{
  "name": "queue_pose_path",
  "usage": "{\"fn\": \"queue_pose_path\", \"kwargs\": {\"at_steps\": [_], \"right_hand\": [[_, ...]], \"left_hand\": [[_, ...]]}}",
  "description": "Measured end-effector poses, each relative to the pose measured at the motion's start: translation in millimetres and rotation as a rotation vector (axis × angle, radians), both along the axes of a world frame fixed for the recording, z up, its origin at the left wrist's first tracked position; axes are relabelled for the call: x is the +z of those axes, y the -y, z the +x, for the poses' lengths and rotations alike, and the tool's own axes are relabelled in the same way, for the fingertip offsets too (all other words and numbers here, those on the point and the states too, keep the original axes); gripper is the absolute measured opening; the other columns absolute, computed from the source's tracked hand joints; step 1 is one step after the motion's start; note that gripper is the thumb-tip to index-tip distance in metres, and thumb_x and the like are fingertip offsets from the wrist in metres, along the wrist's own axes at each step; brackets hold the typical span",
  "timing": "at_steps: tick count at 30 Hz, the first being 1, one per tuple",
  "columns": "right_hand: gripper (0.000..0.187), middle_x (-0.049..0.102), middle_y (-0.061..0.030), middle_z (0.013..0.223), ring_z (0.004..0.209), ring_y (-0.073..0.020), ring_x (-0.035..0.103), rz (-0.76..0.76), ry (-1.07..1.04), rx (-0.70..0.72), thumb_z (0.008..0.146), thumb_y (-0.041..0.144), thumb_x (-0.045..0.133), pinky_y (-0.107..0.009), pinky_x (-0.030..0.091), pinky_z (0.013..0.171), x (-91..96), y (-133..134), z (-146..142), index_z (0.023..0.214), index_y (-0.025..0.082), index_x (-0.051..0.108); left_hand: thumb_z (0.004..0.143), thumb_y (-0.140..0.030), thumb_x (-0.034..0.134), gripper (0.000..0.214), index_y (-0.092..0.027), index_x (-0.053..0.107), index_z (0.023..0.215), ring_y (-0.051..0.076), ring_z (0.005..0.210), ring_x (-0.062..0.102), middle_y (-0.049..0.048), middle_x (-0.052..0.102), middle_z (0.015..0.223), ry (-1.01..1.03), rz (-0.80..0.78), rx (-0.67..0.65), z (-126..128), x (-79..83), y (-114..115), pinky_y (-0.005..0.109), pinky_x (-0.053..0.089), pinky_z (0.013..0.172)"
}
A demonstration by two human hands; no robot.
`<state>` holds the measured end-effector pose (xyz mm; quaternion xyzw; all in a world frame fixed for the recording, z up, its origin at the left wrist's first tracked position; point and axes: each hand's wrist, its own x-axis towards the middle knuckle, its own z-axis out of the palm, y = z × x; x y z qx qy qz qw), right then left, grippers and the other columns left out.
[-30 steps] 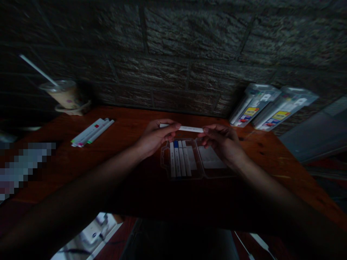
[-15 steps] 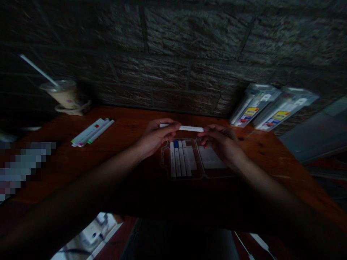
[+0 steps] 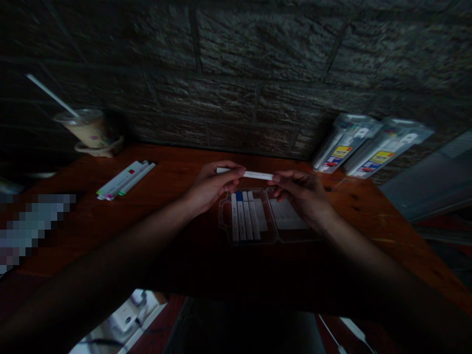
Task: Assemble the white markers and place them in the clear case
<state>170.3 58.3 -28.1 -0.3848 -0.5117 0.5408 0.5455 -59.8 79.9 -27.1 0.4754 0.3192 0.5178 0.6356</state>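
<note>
A white marker (image 3: 258, 175) is held level between my two hands, above an open clear plastic case. My left hand (image 3: 216, 184) grips the marker's left part, thumb along its side. My right hand (image 3: 304, 194) pinches the right end between thumb and fingers. Below, the case (image 3: 273, 221) lies unfolded on the table, with several white markers (image 3: 245, 216) side by side in its left half; one has a blue cap end. A pale sheet (image 3: 285, 215) shows in the right half, partly behind my right hand.
Several markers (image 3: 127, 179) lie bundled at the left of the wooden table (image 3: 177, 160). Behind them stands a drink cup (image 3: 88, 130) with a straw in a holder. Two upright plastic cases (image 3: 383, 150) stand at the back right, by the stone wall (image 3: 228, 98).
My right hand has shifted very slightly left along the marker, covering a little more of its end. My left hand and the other things have stayed where they were.
</note>
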Motion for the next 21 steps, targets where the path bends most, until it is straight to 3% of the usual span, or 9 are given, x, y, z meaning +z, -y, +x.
{"fn": "queue_pose_path", "kwargs": {"at_steps": [10,21], "right_hand": [[0.022,0.083,-0.0088,0.085,0.055,-0.0141,0.071,-0.119,0.061,-0.054,0.071,0.037,0.092,-0.024,0.056,0.044,0.5,-1.3,1.6,0.082,0.02,0.083],[0.026,0.081,-0.0097,0.077,0.05,-0.0155,0.071,-0.093,0.078,-0.136,0.066,0.038,0.095,-0.023,0.053,0.038,2.2,-1.2,1.4,0.071,0.018,0.081]], "left_hand": [[0.075,-0.02,0.087,0.016,-0.014,0.08,0.088,0.007,0.058,0.06,0.0016,0.069,0.07,-0.016,0.001,0.012,0.6,1.6,2.0,0.017,0.047,0.053],[0.072,-0.018,0.088,0.022,-0.015,0.081,0.093,0.009,0.064,0.065,0.0036,0.074,0.076,-0.034,0.002,0.003,0.2,1.5,3.9,0.018,0.049,0.056]]}}
